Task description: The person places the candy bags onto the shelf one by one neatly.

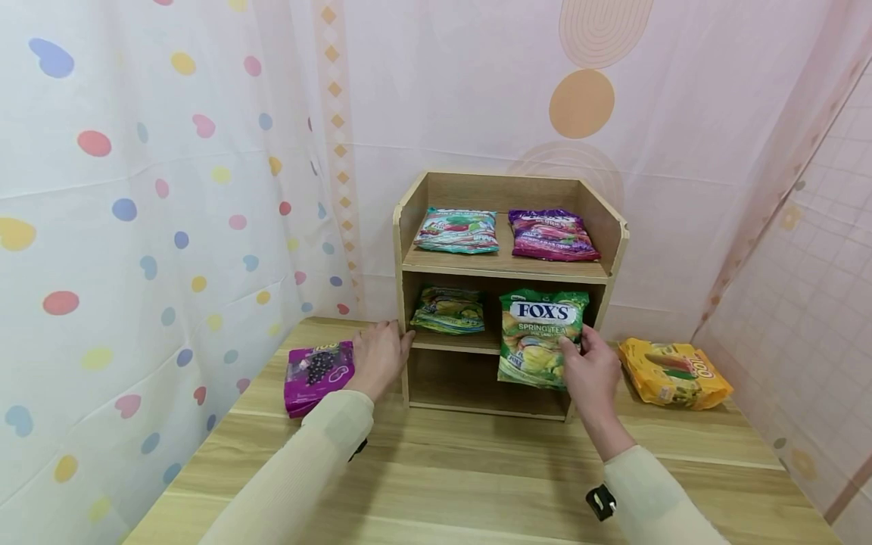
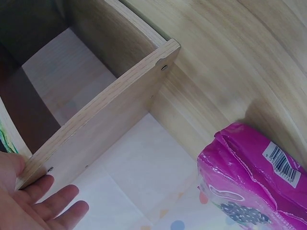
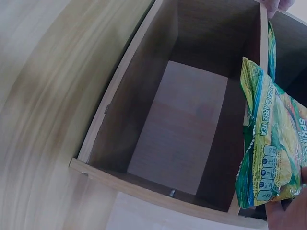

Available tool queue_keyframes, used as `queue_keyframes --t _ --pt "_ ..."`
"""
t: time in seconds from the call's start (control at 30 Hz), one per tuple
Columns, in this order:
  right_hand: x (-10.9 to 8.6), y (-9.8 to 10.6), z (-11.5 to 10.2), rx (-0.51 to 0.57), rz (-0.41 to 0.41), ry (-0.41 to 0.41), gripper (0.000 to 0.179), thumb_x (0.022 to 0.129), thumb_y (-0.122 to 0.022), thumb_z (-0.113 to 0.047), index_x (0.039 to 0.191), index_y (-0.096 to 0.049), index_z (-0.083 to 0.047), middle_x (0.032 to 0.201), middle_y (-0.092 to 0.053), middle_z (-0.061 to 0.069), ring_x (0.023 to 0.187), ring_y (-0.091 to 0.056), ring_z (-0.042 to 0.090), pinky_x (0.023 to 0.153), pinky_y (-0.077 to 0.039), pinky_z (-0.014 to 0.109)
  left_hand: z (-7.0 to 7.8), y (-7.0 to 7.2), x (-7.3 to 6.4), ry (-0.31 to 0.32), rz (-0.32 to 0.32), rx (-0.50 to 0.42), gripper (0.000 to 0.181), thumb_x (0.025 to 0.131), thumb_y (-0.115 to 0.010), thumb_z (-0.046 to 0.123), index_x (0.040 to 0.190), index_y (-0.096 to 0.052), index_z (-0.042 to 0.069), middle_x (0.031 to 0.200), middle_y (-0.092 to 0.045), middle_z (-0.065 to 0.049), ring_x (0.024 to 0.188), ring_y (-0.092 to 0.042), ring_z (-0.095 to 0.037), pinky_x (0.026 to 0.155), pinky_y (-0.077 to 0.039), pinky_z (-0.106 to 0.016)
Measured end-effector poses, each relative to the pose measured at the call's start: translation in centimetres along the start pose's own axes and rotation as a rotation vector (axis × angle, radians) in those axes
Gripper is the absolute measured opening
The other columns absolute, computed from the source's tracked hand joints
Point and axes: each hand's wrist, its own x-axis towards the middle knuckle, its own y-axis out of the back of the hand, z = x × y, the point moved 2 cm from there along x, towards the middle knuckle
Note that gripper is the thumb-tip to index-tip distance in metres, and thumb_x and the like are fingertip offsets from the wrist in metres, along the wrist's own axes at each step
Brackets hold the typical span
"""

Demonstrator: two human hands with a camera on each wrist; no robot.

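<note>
My right hand [image 1: 594, 372] pinches the right edge of a green Fox's Spring Tea candy bag [image 1: 534, 356], upright in front of the small wooden shelf [image 1: 490, 412]. The right wrist view catches this bag [image 3: 276, 143] side-on beside the middle board. My left hand [image 1: 377, 356] grips the shelf's left side panel [image 2: 103, 108], thumb on the inner side and fingers outside. Another green and yellow candy bag [image 1: 450, 310] lies on the middle level, at the left. On the top level lie a teal candy bag [image 1: 458, 231] and a purple one [image 1: 553, 235].
Left of the shelf, a magenta pack with dark berries [image 1: 319, 372] rests on the wooden table [image 1: 470, 477], close to my left hand. A yellow pack [image 1: 674, 373] lies to the right. Patterned curtains [image 1: 204, 189] hang behind and at both sides.
</note>
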Motion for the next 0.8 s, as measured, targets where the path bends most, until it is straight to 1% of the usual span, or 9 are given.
queue_keyframes --t 0.1,0.17,0.27,0.33,0.4,0.57,0.67,0.73,0.8 --pt "0.3 -0.3 -0.2 0.015 0.01 -0.003 0.038 0.095 -0.065 -0.012 0.129 -0.061 0.005 0.106 -0.071 0.019 0.069 -0.055 0.015 0.055 -0.041 0.019 0.0 0.0 0.0 -0.001 0.001 0.002 0.037 0.101 -0.057 0.036 0.095 -0.067 0.001 0.1 -0.069 -0.018 0.097 -0.063 -0.037 0.089 -0.043 -0.055" --pt "0.4 -0.5 -0.4 0.013 0.005 -0.009 0.041 0.096 -0.064 -0.013 0.131 -0.059 0.006 0.111 -0.07 0.021 0.074 -0.059 0.018 0.062 -0.046 0.024 0.0 -0.1 0.0 -0.001 0.0 0.005 0.037 0.101 -0.057 0.036 0.096 -0.067 0.001 0.101 -0.069 -0.018 0.097 -0.063 -0.037 0.089 -0.043 -0.056" --pt "0.7 -0.7 -0.5 0.0 -0.001 -0.015 0.044 0.096 -0.063 -0.013 0.134 -0.055 0.009 0.123 -0.064 0.024 0.097 -0.064 0.028 0.082 -0.051 0.038 0.0 0.0 0.0 0.001 -0.003 0.009 0.037 0.101 -0.057 0.036 0.097 -0.067 0.001 0.101 -0.069 -0.018 0.098 -0.063 -0.037 0.089 -0.043 -0.056" --pt "0.8 -0.7 -0.6 -0.009 -0.012 -0.025 0.047 0.097 -0.062 -0.014 0.136 -0.052 0.01 0.129 -0.061 0.026 0.112 -0.061 0.035 0.092 -0.048 0.049 0.0 0.0 0.0 0.001 -0.005 0.016 0.037 0.101 -0.057 0.036 0.098 -0.067 0.001 0.101 -0.069 -0.018 0.098 -0.064 -0.037 0.089 -0.043 -0.056" --pt "1.0 -0.8 -0.5 -0.019 -0.008 -0.021 0.047 0.097 -0.062 -0.014 0.136 -0.052 0.01 0.13 -0.06 0.027 0.119 -0.057 0.037 0.097 -0.046 0.05 0.0 0.0 0.1 0.001 -0.006 0.02 0.037 0.101 -0.056 0.036 0.098 -0.067 0.001 0.101 -0.069 -0.017 0.098 -0.064 -0.037 0.088 -0.044 -0.055" --pt "1.4 -1.2 -0.4 -0.044 0.006 0.011 0.049 0.097 -0.063 -0.014 0.14 -0.05 0.006 0.131 -0.058 0.028 0.124 -0.055 0.038 0.096 -0.048 0.051 0.0 -0.1 0.1 0.007 -0.014 0.011 0.037 0.101 -0.056 0.037 0.099 -0.067 0.001 0.102 -0.069 -0.017 0.099 -0.063 -0.037 0.089 -0.043 -0.055" --pt "1.5 -1.4 -0.4 -0.09 0.024 0.079 0.047 0.096 -0.065 -0.012 0.139 -0.052 0.002 0.127 -0.061 0.027 0.116 -0.061 0.038 0.088 -0.052 0.052 0.0 -0.1 0.1 0.009 -0.02 0.01 0.038 0.101 -0.056 0.037 0.099 -0.067 0.001 0.103 -0.069 -0.018 0.099 -0.063 -0.037 0.089 -0.043 -0.055" --pt "1.6 -1.5 -0.4 -0.139 0.033 0.134 0.039 0.096 -0.065 -0.011 0.132 -0.059 0.0 0.111 -0.069 0.024 0.092 -0.068 0.035 0.073 -0.054 0.047 0.0 -0.1 0.1 0.009 -0.021 0.012 0.038 0.101 -0.056 0.037 0.099 -0.067 0.001 0.103 -0.069 -0.018 0.099 -0.063 -0.037 0.089 -0.043 -0.055" --pt "1.7 -1.6 -0.5 -0.2 0.024 0.182 0.029 0.096 -0.065 -0.011 0.123 -0.066 0.001 0.088 -0.071 0.019 0.066 -0.063 0.028 0.057 -0.049 0.04 0.0 -0.1 0.1 0.011 -0.024 0.012 0.038 0.101 -0.056 0.037 0.099 -0.067 0.001 0.103 -0.069 -0.017 0.099 -0.063 -0.037 0.089 -0.043 -0.055"
